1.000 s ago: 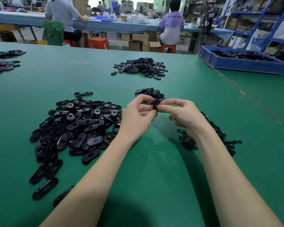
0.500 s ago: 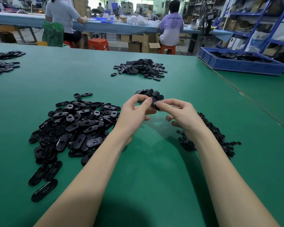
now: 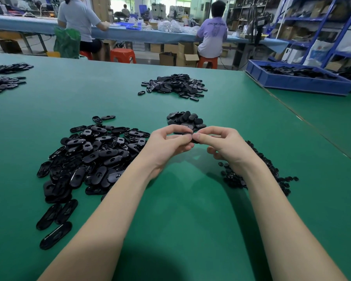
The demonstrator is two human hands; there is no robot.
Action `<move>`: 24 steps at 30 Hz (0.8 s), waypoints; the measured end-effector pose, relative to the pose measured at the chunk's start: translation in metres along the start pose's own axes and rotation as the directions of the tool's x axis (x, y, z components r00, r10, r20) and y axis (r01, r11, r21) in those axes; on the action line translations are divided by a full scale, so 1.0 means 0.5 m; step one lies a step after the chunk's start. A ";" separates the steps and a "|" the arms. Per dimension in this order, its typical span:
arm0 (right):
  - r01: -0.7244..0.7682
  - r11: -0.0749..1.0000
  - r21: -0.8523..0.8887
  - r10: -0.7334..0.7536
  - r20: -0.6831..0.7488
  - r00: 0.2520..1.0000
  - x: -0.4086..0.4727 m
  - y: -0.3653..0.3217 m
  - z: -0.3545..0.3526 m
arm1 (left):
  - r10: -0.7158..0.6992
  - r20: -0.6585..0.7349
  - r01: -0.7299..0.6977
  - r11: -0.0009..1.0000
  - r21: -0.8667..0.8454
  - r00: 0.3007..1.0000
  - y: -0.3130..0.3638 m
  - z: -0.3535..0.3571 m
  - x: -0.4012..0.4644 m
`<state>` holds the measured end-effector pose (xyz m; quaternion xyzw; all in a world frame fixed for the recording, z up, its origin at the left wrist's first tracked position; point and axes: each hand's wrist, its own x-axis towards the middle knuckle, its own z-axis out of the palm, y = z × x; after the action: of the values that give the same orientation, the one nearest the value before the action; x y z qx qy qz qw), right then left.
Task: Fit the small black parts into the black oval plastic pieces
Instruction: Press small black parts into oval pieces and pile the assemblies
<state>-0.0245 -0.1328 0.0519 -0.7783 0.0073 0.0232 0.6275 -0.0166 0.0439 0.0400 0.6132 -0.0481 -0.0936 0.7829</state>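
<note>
- Black plastic filled most of what we saw: a big heap of ovals (image 3: 89, 157) lay on the green table (image 3: 190, 209) to our left, and a heap of small parts (image 3: 272, 175) lay to our right, partly hidden behind the right forearm.
- We held one oval (image 3: 188, 135) above the table between both hands, just in front of a small pile (image 3: 185, 120); only a sliver of it showed between the fingertips.
- Our left hand (image 3: 168, 145) had its thumb and fingers curled round the oval's left end; our right hand (image 3: 221, 145) pinched its right end, thumb pressed on top.
- We could not tell whether a small part was already seated in it, since the fingers covered the spot.
- We judged the step in hand to be pressing a part home in this one oval.
- We took the small pile to be finished pieces, though nothing in view proved it; if so, only a handful were done.
- We could not tell whether the larger far pile (image 3: 174, 85) or the contents of the blue bin (image 3: 292, 82) were finished or waiting.
- We judged most of the work still lay ahead: the left heap held far more ovals than the small pile, and plenty of small parts remained.
</note>
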 end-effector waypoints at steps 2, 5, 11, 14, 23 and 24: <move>0.016 1.000 -0.022 -0.016 0.022 1.000 0.001 -0.001 -0.003 | -0.013 0.005 0.013 1.000 -0.022 1.000 -0.002 -0.003 0.000; 0.032 0.996 -0.085 -0.030 0.031 0.999 0.003 -0.002 -0.007 | -0.014 0.001 0.014 1.000 0.001 1.000 -0.003 -0.006 0.000; 0.065 0.977 -0.202 -0.079 -0.066 0.995 0.018 0.006 0.003 | 0.006 -0.060 -0.001 0.996 0.091 0.998 -0.011 0.000 -0.004; 0.074 0.976 -0.205 -0.085 -0.047 0.995 0.019 0.013 0.005 | -0.016 -0.072 0.021 0.997 0.075 0.997 -0.014 -0.003 -0.003; 0.104 0.985 -0.137 -0.108 -0.026 0.994 0.012 0.020 0.006 | -0.037 -0.024 0.039 0.997 0.071 0.999 -0.016 -0.012 0.002; 0.100 0.987 -0.128 -0.104 -0.026 0.994 0.012 0.023 0.007 | -0.040 -0.021 0.041 0.996 0.074 0.999 -0.016 -0.014 0.002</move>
<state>-0.0190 -0.1316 0.0394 -0.8162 -0.0238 -0.0210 0.5769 -0.0148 0.0483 0.0305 0.6435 -0.0314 -0.1017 0.7580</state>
